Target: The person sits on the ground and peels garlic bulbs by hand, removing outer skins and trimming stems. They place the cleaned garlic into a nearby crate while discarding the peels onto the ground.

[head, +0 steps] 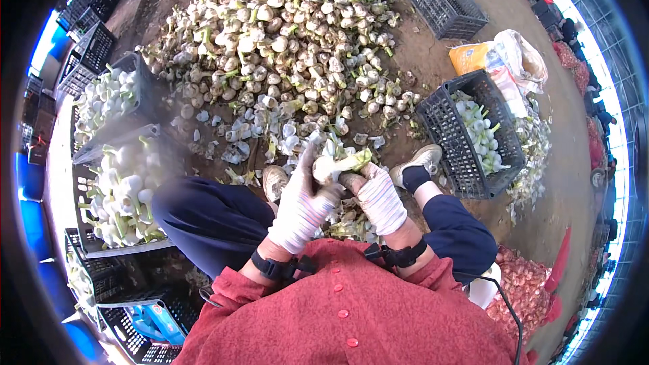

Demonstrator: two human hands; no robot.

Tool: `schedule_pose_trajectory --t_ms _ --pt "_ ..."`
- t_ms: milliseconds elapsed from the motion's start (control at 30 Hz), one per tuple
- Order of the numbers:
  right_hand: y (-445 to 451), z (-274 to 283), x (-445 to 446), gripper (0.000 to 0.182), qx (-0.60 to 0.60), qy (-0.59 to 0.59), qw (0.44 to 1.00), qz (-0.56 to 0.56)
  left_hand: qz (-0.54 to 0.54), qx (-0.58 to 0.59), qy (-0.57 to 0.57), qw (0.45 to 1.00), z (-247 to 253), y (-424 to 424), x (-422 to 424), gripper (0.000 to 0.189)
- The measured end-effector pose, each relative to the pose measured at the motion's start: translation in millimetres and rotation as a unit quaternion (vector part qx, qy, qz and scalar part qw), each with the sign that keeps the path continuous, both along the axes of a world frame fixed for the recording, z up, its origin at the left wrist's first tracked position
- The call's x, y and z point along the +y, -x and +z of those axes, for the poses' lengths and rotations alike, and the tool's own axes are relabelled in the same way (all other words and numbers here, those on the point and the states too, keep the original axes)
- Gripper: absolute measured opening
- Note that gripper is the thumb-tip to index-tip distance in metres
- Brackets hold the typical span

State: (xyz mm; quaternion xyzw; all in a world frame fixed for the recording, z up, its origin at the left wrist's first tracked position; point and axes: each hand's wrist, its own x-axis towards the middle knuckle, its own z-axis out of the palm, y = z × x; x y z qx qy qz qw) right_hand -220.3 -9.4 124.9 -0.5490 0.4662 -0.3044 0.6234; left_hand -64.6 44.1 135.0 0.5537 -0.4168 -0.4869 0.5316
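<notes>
A garlic bulb [327, 168] with a short green stem is held up between my two gloved hands. My left hand [304, 203] grips the round end between fingers and thumb. At the stem end, my right hand [377, 195] has its fingers closed around the stalk, partly hidden behind it. Both gloves are white and striped, with dark, soiled fingertips. Just beyond my hands, loose garlic skins [286, 132] litter the ground in front of a large heap of unpeeled garlic [284, 45].
Black plastic crates of cleaned garlic stand at my left [83, 203] and right [441, 147]. Another crate [446, 5] sits at the back right, near a white-and-orange woven sack [517, 56]. A red mesh bag [519, 289] lies behind my right leg. Peelings [532, 157] lie beside the right crate.
</notes>
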Motion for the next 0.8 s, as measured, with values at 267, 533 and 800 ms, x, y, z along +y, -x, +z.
schedule_pose_trajectory --t_ms 267,533,800 --pt "16 5 7 0.026 0.138 0.391 0.909 0.043 -0.122 0.269 -0.163 0.941 26 -17 13 0.045" --pt "10 6 17 0.035 -0.049 0.156 0.987 -0.009 -0.023 0.101 -0.042 0.994 8 -9 13 0.062" --pt "20 32 7 0.026 0.026 0.058 0.997 0.053 -0.199 0.178 -0.094 0.959 23 -29 8 0.061"
